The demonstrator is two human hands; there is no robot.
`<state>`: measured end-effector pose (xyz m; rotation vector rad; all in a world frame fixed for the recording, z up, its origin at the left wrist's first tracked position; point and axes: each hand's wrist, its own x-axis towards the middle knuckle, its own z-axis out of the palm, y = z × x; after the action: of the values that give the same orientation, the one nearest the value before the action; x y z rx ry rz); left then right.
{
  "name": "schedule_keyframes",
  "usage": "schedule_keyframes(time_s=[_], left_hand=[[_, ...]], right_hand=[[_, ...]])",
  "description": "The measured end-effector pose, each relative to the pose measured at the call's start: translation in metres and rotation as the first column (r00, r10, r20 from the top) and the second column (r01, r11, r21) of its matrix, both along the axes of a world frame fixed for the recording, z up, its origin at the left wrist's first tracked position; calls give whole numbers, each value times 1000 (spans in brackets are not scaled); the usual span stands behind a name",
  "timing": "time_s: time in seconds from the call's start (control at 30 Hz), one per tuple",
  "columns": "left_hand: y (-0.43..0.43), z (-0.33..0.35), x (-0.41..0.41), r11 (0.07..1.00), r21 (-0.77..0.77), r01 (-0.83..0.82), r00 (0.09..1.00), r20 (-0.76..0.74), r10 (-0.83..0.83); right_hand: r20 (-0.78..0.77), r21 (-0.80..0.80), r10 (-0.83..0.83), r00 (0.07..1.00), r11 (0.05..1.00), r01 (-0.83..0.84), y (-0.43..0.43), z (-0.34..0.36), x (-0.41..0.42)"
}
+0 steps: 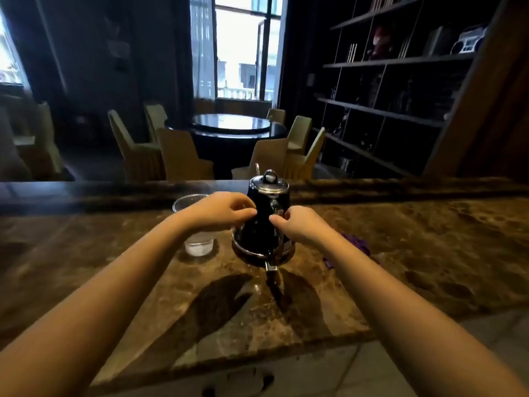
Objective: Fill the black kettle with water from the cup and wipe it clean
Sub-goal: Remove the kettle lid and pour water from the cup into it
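Dim and dark-walled, the room has 1 bright window [246,50] at the back, 1 round table [232,124] ringed by about 7 pale chairs [180,156], and tall shelves [400,81] on the right. Up close, 1 brown marbled desk [429,253] carries 1 black kettle [264,222], 1 clear plastic cup [196,224] and 1 purple cloth [357,245]. On the desk the kettle stands upright on its base, lid on, its handle turned toward the person. The cup stands just to the left of it, with a little water in the bottom, partly hidden behind the left forearm. The cloth lies to the right of the kettle, mostly hidden behind the right arm. 2 bare hands reach in: the left hand [220,210] has its fingers curled, fingertips touching the kettle's left side. The right hand [297,224] is loosely curled, thumb and fingers pinching at the upper part of the handle; whether it grips firmly cannot be told.
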<state>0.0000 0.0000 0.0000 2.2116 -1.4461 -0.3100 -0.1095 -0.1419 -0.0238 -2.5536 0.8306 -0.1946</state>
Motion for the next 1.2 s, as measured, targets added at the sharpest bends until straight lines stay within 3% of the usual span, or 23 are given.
schedule_keyframes(time_s=[0.1,0.2,0.3,0.5,0.67,0.83,1.2], left_hand=[[-23,10,11,978,-168,-127,989,52,138],[-44,15,22,969,-179,-168,983,47,179],[-62,14,32,966,-197,-170,981,63,185],[-92,2,38,960,-247,-133,989,24,143],[-105,-8,39,959,-281,-49,999,-22,44],[-113,-16,41,946,-324,-32,996,-90,3],[-119,-21,37,912,-401,-89,995,6,100]], right_hand=[[116,87,-62,991,995,52,5,-14,6],[265,231,-107,958,972,44,9,-26,10],[390,471,-207,897,882,-2,10,-34,11],[578,505,-307,756,863,-35,5,-56,10],[691,391,-329,644,919,50,-8,-60,1],[709,390,-320,628,921,29,-19,-65,-1],[716,376,-305,629,926,21,-30,-72,-1]])
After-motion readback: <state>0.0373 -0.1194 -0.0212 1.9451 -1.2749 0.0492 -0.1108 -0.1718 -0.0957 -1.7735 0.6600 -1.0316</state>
